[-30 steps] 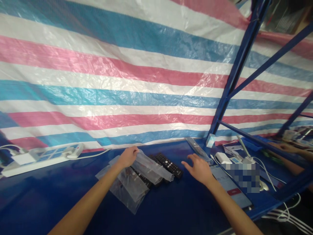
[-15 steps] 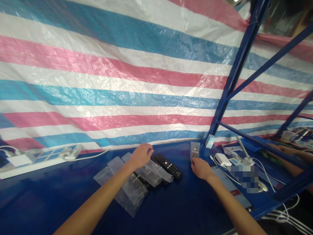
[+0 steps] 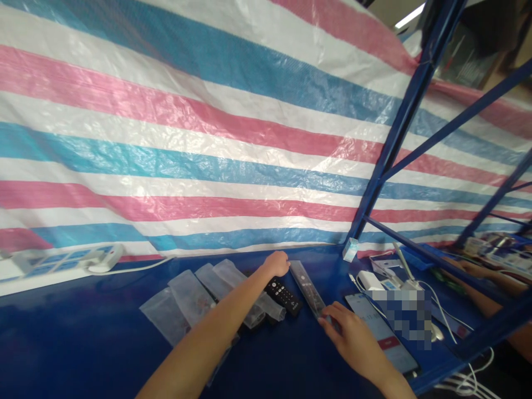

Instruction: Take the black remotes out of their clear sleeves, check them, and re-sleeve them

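A black remote control in a clear plastic bag (image 3: 307, 289) lies slanted on the blue table between my two hands. My left hand (image 3: 276, 265) is closed at its far end, fingertips at the bag's edge. At the near end, my right hand (image 3: 349, 335) has thumb and fingers closed on the bag. Just left of it lies a bare black remote control (image 3: 283, 296), partly under my left wrist. Several more remotes in frosted plastic bags (image 3: 193, 296) overlap farther left, some hidden behind my left forearm.
A phone or tablet (image 3: 384, 335) lies right of my right hand. Beyond it are a white charger (image 3: 369, 280), cables and a small box (image 3: 351, 249). A power strip (image 3: 62, 265) sits at the left. Blue metal posts (image 3: 384, 160) stand at the right; another person's arm (image 3: 477, 282) shows past them.
The bagged remote has come nearer and left, with its near end at my right hand. My left hand has moved right from above the pile to the bag's far end.
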Demonstrator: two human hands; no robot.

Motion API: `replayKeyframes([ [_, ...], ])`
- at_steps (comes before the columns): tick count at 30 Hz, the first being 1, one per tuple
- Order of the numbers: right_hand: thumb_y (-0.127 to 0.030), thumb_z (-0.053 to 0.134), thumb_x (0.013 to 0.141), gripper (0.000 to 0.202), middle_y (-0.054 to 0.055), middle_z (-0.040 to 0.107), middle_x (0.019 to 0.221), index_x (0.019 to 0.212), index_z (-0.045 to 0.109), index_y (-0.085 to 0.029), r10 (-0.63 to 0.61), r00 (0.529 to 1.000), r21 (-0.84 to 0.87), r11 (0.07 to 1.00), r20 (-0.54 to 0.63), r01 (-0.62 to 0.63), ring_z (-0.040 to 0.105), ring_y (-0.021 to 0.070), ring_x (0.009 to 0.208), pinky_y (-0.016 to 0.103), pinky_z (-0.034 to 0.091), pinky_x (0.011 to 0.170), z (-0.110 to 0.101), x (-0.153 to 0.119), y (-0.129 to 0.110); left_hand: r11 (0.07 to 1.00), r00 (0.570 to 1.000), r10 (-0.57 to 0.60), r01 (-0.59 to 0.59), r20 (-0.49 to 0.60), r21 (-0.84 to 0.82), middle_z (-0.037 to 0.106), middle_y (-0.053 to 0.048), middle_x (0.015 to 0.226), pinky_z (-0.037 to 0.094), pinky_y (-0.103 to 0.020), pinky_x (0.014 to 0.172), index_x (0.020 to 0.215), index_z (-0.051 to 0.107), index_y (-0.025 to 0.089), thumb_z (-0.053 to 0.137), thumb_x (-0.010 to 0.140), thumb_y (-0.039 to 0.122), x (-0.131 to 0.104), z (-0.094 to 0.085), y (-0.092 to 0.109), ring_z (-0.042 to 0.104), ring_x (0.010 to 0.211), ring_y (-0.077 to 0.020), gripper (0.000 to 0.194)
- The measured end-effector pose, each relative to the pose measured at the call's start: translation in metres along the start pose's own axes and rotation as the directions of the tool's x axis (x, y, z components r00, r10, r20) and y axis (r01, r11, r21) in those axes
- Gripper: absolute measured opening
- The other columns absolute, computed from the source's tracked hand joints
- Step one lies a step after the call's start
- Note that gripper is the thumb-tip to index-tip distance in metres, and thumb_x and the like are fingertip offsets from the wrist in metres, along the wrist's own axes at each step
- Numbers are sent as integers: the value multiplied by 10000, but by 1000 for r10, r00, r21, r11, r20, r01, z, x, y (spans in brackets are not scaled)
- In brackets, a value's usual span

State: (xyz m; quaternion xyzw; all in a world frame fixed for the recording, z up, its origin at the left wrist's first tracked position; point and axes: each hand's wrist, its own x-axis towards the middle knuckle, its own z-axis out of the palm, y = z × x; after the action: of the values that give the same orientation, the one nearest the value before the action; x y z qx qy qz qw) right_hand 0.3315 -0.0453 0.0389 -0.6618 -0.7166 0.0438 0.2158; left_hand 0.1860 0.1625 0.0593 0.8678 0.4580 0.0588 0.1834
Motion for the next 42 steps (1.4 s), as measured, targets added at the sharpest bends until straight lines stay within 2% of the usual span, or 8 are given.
replayKeyframes([
  [3, -369, 403, 929, 278, 32, 633, 778, 848, 629, -229, -5, 999, 35, 999, -40, 6, 611, 171, 689, 279, 433, 647, 3, -5, 3, 999, 999, -28, 29, 45, -29, 573, -83, 1176, 513, -412, 846, 1167, 552, 171, 546, 900, 353, 15, 3, 2, 585, 1005, -203, 323],
  [8, -386, 391, 931, 292, 34, 631, 780, 825, 613, -228, 15, 998, 82, 997, -61, -10, 600, 165, 654, 285, 436, 621, 5, -9, 6, 996, 993, -61, 67, 104, -57, 571, -84, 1175, 516, -409, 838, 1175, 547, 167, 555, 895, 347, 27, 9, 0, 585, 1007, -210, 334],
  [18, -422, 360, 938, 330, 44, 628, 778, 834, 609, -231, 39, 996, 106, 994, -75, -31, 604, 164, 639, 281, 440, 594, 9, -9, 4, 996, 995, -68, 71, 70, -47, 566, -93, 1186, 513, -411, 847, 1178, 547, 161, 554, 895, 347, 26, 12, -5, 582, 1014, -212, 339],
  [26, -391, 374, 934, 306, 39, 629, 783, 835, 614, -229, 38, 996, 61, 998, -77, -34, 615, 167, 659, 279, 438, 601, 10, -13, 3, 994, 992, -112, 110, 58, 23, 569, -87, 1181, 515, -408, 842, 1175, 549, 164, 556, 894, 349, 19, 9, 7, 584, 1011, -213, 336],
  [30, -401, 381, 930, 306, 37, 630, 770, 828, 616, -233, 28, 994, 55, 998, -103, -23, 610, 165, 642, 279, 440, 593, 9, -15, 6, 994, 997, -71, 74, -36, 85, 568, -85, 1182, 511, -409, 849, 1174, 549, 171, 561, 892, 343, 4, -1, 15, 582, 1020, -209, 331],
  [33, -427, 372, 926, 320, 39, 642, 779, 826, 610, -239, 44, 989, 57, 998, -139, -36, 612, 171, 642, 286, 445, 600, 7, -17, 9, 991, 989, 13, 7, -147, 136, 598, -124, 1141, 483, -411, 889, 1168, 544, 135, 532, 894, 210, -9, -16, 22, 577, 1055, -244, 284],
  [36, -459, 381, 909, 325, 35, 639, 728, 866, 611, -233, 111, 974, 59, 993, -196, -101, 599, 171, 580, 294, 437, 574, 6, -19, 15, 979, 967, 121, -80, -223, 185, 623, -155, 1095, 460, -386, 902, 1146, 540, 121, 499, 845, 82, -22, -33, 33, 573, 1073, -280, 306],
  [42, -430, 543, 792, 328, 7, 601, 642, 1010, 622, -198, 256, 950, 24, 966, -179, -256, 601, 195, 574, 295, 404, 552, 11, -16, 22, 931, 903, 321, -245, -287, 270, 638, -110, 1034, 472, -345, 853, 1029, 553, 174, 472, 826, 79, -50, -64, 68, 585, 1039, -257, 239],
])
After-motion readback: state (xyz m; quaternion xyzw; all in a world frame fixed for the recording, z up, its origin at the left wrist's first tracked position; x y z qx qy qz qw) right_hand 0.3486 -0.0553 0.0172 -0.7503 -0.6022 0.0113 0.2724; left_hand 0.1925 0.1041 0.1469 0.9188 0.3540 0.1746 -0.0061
